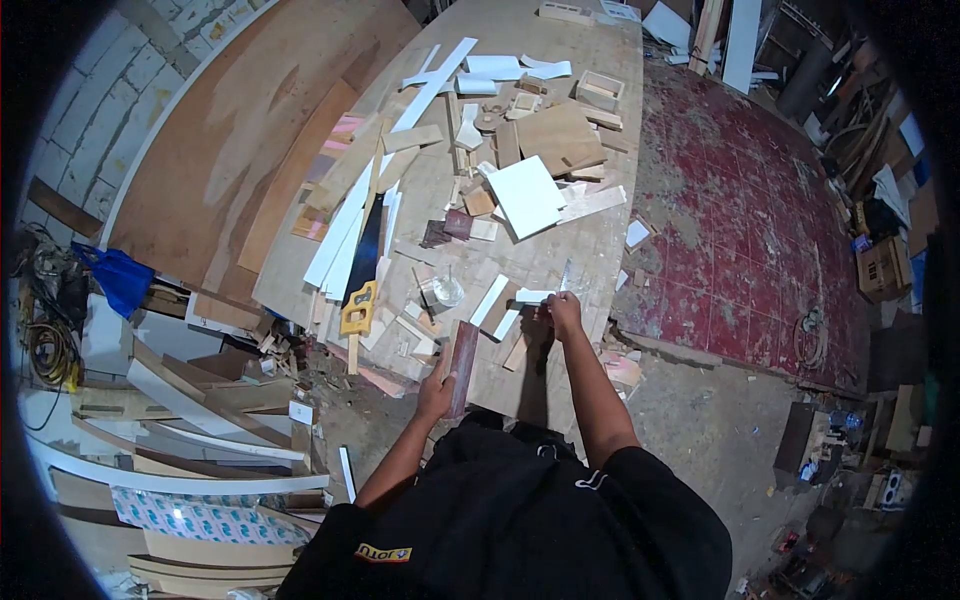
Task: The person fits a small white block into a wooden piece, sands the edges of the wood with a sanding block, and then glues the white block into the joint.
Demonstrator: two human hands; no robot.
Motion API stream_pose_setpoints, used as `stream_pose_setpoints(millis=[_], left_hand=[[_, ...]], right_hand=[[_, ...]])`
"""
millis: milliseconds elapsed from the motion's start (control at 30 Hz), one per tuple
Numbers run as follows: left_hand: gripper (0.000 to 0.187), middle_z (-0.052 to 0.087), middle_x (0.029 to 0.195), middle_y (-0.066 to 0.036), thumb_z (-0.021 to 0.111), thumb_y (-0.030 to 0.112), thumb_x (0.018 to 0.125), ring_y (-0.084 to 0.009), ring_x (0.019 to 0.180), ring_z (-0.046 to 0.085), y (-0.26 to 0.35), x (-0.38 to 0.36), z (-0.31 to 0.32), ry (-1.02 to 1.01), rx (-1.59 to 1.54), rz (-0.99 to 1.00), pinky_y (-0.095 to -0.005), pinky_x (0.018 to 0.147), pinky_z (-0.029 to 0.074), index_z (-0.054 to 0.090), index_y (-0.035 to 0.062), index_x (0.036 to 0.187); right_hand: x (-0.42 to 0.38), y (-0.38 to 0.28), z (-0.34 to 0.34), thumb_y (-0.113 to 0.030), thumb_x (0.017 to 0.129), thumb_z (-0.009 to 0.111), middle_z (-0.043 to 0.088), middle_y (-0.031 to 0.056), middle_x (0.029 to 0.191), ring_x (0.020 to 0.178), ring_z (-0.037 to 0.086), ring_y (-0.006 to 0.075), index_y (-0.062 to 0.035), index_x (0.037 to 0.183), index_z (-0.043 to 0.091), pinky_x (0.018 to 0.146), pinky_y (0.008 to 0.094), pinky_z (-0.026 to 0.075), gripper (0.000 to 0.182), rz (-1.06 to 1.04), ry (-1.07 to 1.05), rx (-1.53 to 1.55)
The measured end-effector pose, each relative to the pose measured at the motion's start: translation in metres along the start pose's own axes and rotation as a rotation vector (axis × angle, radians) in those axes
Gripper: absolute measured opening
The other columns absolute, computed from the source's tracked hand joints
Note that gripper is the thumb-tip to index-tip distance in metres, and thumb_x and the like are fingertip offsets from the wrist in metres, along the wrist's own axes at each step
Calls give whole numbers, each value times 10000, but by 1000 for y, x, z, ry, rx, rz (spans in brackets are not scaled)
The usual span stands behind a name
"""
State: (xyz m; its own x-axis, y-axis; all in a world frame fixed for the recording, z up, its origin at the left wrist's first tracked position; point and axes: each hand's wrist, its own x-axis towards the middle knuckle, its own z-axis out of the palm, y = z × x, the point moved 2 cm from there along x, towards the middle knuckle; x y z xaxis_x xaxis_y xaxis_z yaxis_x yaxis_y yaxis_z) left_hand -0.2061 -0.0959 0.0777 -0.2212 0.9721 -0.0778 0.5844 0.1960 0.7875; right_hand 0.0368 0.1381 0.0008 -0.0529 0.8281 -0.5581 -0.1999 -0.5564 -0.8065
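Left hand (435, 394) gripping one reddish-brown block (462, 368); right hand (565, 312) closed at one white strip (533, 297).

One saw (367, 262), one blue bag (118, 280), two hands (436, 391).

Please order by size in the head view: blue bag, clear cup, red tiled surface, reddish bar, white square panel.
Red tiled surface
White square panel and blue bag: too alike to rank
Reddish bar
Clear cup, smallest

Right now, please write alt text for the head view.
A person's left hand holds a long reddish-brown block; the right hand is at a small white strip, over a cluttered wooden table. A yellow-handled saw lies nearby.
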Motion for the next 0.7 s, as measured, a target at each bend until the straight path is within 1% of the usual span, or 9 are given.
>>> stream_pose_setpoints(millis=[67,133,267,367,433,467,533,667,700], left_hand=[[655,506,1307,-252,524,154,886,-428,1170,505,-4,0,-5,-10,1,-40,-427,944,436,260,181,1485],[651,531,1257,-266,527,152,885,-443,1125,521,-6,0,-10,-4,-7,-35,-441,899,457,269,196,1480],[648,548,1235,-265,529,154,884,-452,1089,541,-20,2,-17,-3,-22,3,-447,871,469,276,210,1479],[648,565,1205,-269,528,165,886,-460,1059,555,-31,6,-21,-41,-5,-58,-454,854,470,275,220,1479],[642,581,1166,-278,527,185,890,-470,1023,568,-33,10,-26,-28,8,31,-465,838,468,274,224,1479],[642,581,1166,-278,527,185,890,-470,1023,568,-35,10,-28,-30,10,31,-465,838,468,274,224,1479],[625,419,1397,-282,506,186,909,-363,1317,411,-22,15,-38,-218,-62,-172,-349,1056,338,266,93,1479],[620,450,1362,-293,508,199,906,-381,1288,439,-32,18,-42,-262,-60,-197,-357,1037,360,281,85,1472],[618,520,1232,-304,518,212,904,-424,1149,507,-35,19,-42,-215,-41,-135,-411,933,414,287,139,1472]], right_hand=[[-4,-1,7,-35,872,522,599,137,826,661,643,236,13,1016,528,579,386,597,152,49,4,59],[-5,8,11,-52,879,539,596,132,836,684,651,245,20,995,538,580,383,598,137,225,-59,186],[-2,26,29,-49,872,578,583,105,786,640,611,204,27,949,572,571,349,598,108,295,35,420],[-3,26,45,-29,851,612,571,89,731,592,580,190,21,885,594,548,345,587,63,238,146,404],[1,34,47,-32,834,648,577,80,702,578,588,189,13,859,611,513,328,564,64,200,143,360],[3,34,44,-67,792,689,623,107,757,637,621,190,34,893,627,557,332,563,155,115,141,95],[7,38,34,-157,709,765,696,148,930,817,682,207,29,1019,647,720,340,549,380,-105,215,-390],[-20,15,33,-216,674,795,672,161,1011,952,654,296,-75,1125,634,829,383,523,498,-234,239,-760],[-25,10,35,-216,674,795,672,161,1011,952,654,296,-75,1125,634,829,383,523,498,-234,245,-763]])
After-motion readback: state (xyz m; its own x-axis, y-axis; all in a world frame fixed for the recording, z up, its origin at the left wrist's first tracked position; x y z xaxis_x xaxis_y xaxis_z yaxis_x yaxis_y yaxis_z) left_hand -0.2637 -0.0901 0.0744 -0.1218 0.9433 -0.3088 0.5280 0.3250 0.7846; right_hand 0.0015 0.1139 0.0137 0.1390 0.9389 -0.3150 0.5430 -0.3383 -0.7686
